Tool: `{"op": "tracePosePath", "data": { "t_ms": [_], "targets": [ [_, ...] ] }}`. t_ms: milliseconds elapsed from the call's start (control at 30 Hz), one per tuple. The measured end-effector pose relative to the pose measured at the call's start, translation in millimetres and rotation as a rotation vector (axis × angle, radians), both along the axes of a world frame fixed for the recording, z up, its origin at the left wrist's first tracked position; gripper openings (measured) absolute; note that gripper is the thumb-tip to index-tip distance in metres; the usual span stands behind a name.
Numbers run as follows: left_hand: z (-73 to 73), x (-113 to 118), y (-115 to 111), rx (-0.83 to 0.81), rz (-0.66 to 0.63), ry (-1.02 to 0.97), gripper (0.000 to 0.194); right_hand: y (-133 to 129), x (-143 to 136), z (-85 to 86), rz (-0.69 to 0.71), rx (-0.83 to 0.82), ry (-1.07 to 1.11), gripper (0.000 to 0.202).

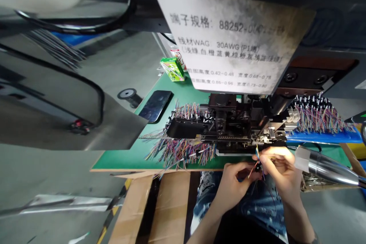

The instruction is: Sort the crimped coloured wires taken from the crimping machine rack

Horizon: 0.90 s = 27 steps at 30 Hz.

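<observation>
Thin coloured wires [258, 155] fan out between my two hands, just in front of the metal crimping machine [228, 118]. My left hand [236, 183] has its thumb and fingers pinched on the lower part of the wire bundle, near a small dark piece. Higher up and to the right, my right hand [278, 166] pinches the upper wires close to the machine's front edge. The wire tips point up toward the metal parts of the machine. Where exactly each fingertip grips is partly hidden by the fingers.
Piles of multicoloured wires [183, 152] lie on the green table [114, 159] left of the machine, more on a blue tray [323, 137] at right. A phone [156, 106], green box [173, 69], spool [128, 96], silver lamp [331, 167] and cardboard box [166, 206] are around.
</observation>
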<state>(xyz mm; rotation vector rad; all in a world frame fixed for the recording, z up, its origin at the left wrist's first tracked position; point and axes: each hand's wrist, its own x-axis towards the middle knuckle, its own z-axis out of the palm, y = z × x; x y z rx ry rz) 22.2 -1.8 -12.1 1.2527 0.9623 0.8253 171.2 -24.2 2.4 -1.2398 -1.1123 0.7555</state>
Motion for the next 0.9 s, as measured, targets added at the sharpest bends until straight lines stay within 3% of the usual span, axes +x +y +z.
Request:
{"op": "tracePosePath", "data": {
  "t_ms": [233,533,667,900],
  "targets": [
    [6.2,-9,4,-0.005,-0.116,0.021,0.036,-1,5,5.8,0.108,-0.011,0.017,0.007],
    [-4.8,-3,4,0.009,-0.011,-0.039,0.017,1,-4,6.0,0.103,-0.048,0.191,0.009],
    [-3.2,-3,5,0.080,0.031,0.012,0.016,0,-3,5.6,0.030,-0.033,0.033,0.007],
    [3.1,-11,6,0.186,0.003,0.127,0.024,1,16,16.5,0.138,0.152,-0.387,0.013]
  ]
}}
